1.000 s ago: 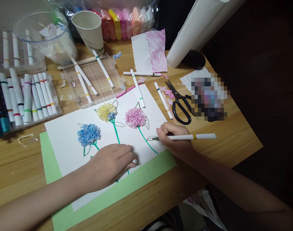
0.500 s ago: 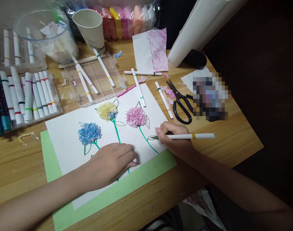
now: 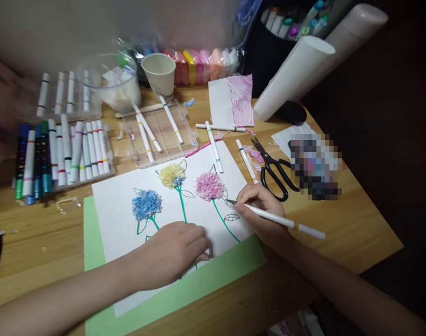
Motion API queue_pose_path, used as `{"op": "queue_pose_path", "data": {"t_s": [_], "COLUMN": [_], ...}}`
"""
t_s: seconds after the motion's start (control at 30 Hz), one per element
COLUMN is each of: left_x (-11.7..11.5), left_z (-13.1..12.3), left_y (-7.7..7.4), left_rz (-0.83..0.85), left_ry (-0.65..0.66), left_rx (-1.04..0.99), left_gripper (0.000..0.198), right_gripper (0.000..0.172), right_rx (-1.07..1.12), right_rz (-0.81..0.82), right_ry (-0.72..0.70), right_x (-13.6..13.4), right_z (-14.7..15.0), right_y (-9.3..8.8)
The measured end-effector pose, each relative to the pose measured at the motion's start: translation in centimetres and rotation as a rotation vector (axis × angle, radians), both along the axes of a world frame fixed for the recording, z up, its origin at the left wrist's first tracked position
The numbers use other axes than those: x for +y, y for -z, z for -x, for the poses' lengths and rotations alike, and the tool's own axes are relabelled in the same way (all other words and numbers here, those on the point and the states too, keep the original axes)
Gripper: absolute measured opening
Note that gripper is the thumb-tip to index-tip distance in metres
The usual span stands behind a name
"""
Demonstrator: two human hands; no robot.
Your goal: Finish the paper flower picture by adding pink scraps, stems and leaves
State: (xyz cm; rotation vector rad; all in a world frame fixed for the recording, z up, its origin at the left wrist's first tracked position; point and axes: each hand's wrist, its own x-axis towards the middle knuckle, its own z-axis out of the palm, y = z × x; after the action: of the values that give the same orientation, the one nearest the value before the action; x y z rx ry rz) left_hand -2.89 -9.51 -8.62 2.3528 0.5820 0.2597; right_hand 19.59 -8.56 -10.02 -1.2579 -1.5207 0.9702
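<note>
My right hand (image 3: 258,207) grips a white felt-tip marker (image 3: 274,217) with a yellow band. Its dark green tip meets the paper at a leaf outline beside the pink flower (image 3: 209,185). My left hand (image 3: 181,247) rests on the white drawing paper (image 3: 111,261), fingers curled together; whatever they may hold is hidden. The paper also carries a blue textured flower (image 3: 147,204) and a yellow one (image 3: 171,176) with a blue patch, on green stems. Below a leaf by the pink flower's stem, a veined leaf (image 3: 231,218) is visible.
Under the paper lies a green sheet (image 3: 234,254). Black-handled scissors (image 3: 274,170) and a capped marker (image 3: 246,161) lie right of it. Behind are a clear marker case (image 3: 157,140), a paper cup (image 3: 159,77) and a plastic bowl (image 3: 118,95). Several markers (image 3: 80,149) fill a tray at left.
The marker tip has moved from the lower leaf up to the leaf outline by the pink flower; the lower leaf now shows vein lines. My left hand stays on the paper. The view has shifted.
</note>
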Motion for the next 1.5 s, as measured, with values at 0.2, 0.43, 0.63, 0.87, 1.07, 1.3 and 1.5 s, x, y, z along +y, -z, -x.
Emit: {"op": "queue_pose_path", "data": {"t_s": [0.2,0.43,0.63,0.87,1.07,1.3,1.5], "left_x": [-0.4,-0.6,-0.6,-0.5,-0.4,-0.4,-0.3], "left_z": [0.0,0.2,0.4,0.4,0.3,0.3,0.3], "left_y": [0.2,1.2,1.4,1.3,1.1,1.1,1.0], "left_rz": [-0.108,-0.232,-0.237,-0.225,-0.203,-0.211,-0.207], "left_ry": [-0.01,0.015,0.027,0.022,0.03,0.026,0.036], "left_rx": [0.042,-0.018,-0.032,-0.034,-0.027,-0.028,-0.019], "left_gripper": [0.021,0.021,0.017,0.02,0.023,0.021,0.021], "right_gripper": [0.027,0.019,0.019,0.018,0.017,0.015,0.017], "right_rx": [-0.294,-0.43,-0.479,-0.504,-0.513,-0.51,-0.491], "right_rz": [-0.365,-0.516,-0.464,-0.456,-0.444,-0.432,-0.428], "right_ry": [-0.329,-0.369,-0.388,-0.366,-0.371,-0.374,-0.322], "right_x": [2.4,4.0,3.8,3.8,3.8,3.7,3.6], "right_z": [4.0,6.2,6.4,6.2,5.7,5.3,5.7], "right_y": [-1.6,-1.6,-1.7,-1.6,-1.9,-1.8,-1.6]}}
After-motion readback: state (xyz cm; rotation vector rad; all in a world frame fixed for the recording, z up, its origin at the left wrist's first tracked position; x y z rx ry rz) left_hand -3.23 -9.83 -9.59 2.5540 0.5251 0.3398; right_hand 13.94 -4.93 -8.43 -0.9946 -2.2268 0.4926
